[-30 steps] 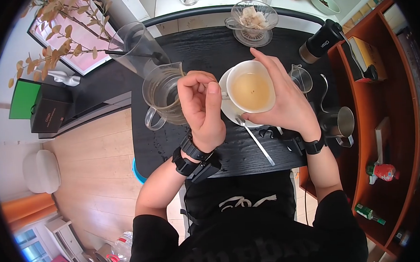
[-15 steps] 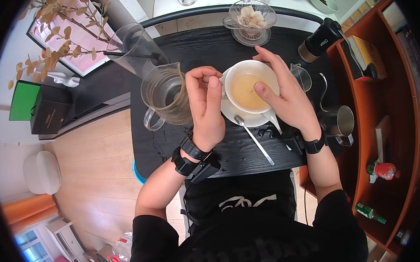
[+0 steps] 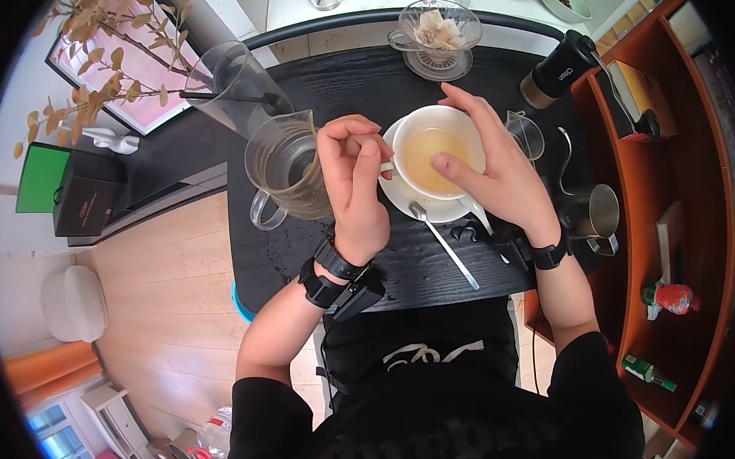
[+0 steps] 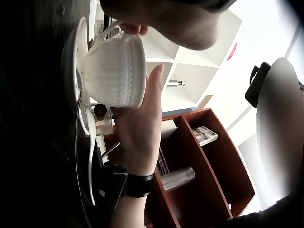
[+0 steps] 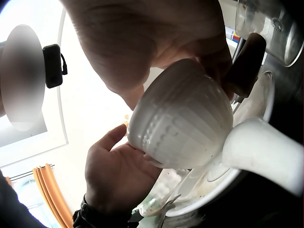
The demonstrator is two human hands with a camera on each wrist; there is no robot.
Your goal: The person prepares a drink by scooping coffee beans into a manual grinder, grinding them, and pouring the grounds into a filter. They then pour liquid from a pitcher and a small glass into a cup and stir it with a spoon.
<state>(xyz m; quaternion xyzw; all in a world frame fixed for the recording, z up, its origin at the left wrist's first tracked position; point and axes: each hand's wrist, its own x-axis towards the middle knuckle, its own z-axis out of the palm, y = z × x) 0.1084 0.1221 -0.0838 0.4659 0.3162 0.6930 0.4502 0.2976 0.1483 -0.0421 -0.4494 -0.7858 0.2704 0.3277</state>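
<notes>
In the head view, the white cup (image 3: 421, 143) lies right of centre in the upper half, between two hands, its handle (image 3: 387, 168) pointing left. The left hand (image 3: 355, 188) has a closed grip, pinching that handle; the right hand (image 3: 509, 160) curves round the opposite side, thumb over the rim.

In the left wrist view, the cup, upper left, appears to stand on the saucer (image 4: 81, 35).

In the right wrist view, the cup hides the left fingertips.

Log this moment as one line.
left grip: holds cup handle | right grip: beside cup, thumb over opening | cup: upright, pale liquid inside | saucer: beneath cup | metal spoon: bowl on saucer
</notes>
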